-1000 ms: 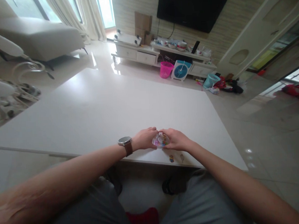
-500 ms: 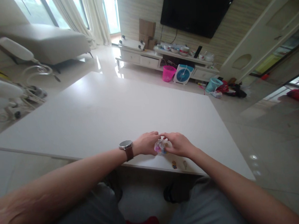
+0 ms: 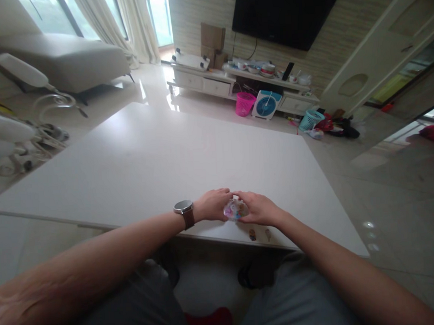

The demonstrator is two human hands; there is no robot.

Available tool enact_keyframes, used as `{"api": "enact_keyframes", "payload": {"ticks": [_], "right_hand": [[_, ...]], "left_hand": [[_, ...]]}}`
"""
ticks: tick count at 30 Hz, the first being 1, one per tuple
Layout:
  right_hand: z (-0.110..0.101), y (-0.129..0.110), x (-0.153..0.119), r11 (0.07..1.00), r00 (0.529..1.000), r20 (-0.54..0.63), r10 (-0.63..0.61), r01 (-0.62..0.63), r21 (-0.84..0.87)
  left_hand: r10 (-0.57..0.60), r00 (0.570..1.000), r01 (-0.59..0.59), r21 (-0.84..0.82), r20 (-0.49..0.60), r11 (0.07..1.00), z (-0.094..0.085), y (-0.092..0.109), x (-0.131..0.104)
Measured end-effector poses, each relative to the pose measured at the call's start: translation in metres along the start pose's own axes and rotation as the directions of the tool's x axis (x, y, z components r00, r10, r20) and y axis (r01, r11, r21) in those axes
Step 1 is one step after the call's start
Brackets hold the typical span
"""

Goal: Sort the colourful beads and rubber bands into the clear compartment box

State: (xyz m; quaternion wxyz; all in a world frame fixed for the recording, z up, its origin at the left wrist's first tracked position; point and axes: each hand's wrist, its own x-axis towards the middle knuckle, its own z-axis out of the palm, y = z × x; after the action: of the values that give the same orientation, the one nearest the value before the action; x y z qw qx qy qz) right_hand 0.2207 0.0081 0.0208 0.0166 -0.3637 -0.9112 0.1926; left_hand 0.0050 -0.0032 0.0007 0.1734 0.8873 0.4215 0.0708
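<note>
Between my two hands, near the table's front edge, is a small clear object (image 3: pixel 235 209) with pink, blue and orange colours in it; its exact kind is too small to tell. My left hand (image 3: pixel 216 204), with a watch (image 3: pixel 183 207) on its wrist, is closed around the left side. From the right, my right hand (image 3: pixel 257 208) grips it with curled fingers. Both hands' fingertips meet behind it. Just below my right hand, a small yellow and blue figure (image 3: pixel 252 235) lies on the white table (image 3: pixel 158 156). Beside that figure is a small pale piece (image 3: pixel 268 235).
White chairs (image 3: pixel 8 134) stand at the table's left. Beyond the far side are a pink basket (image 3: pixel 245 104), a blue and white fan (image 3: pixel 267 105), a light blue basket (image 3: pixel 310 120) and a low cabinet (image 3: pixel 216 87) with dishes. A red stool (image 3: pixel 211 322) shows between my legs.
Around the clear object, my fingers have shifted slightly, and more of its front shows. The view has tilted a little. The small figure and pale piece stay on the table.
</note>
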Motion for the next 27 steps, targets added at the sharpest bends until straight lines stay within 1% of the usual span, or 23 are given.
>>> {"api": "enact_keyframes", "payload": {"ticks": [9, 16, 21, 27], "right_hand": [[0.005, 0.004, 0.002, 1.0, 1.0, -0.007, 0.005, -0.005, 0.027], [0.01, -0.006, 0.002, 0.999, 0.999, -0.03, 0.031, -0.031, -0.027], [0.005, -0.008, 0.002, 1.0, 1.0, -0.014, -0.001, 0.001, -0.002], [0.002, -0.007, 0.003, 1.0, 1.0, -0.012, 0.017, -0.017, 0.009]], "left_hand": [[-0.024, 1.0, 0.024, -0.042, 0.003, 0.999, -0.001, 0.002, 0.0], [-0.017, 1.0, 0.016, -0.033, -0.005, 0.999, 0.002, 0.001, 0.0], [-0.016, 1.0, 0.016, -0.005, -0.014, 1.0, 0.006, 0.003, -0.001], [-0.059, 0.998, 0.059, 0.011, -0.007, 0.998, 0.007, 0.004, -0.001]]}}
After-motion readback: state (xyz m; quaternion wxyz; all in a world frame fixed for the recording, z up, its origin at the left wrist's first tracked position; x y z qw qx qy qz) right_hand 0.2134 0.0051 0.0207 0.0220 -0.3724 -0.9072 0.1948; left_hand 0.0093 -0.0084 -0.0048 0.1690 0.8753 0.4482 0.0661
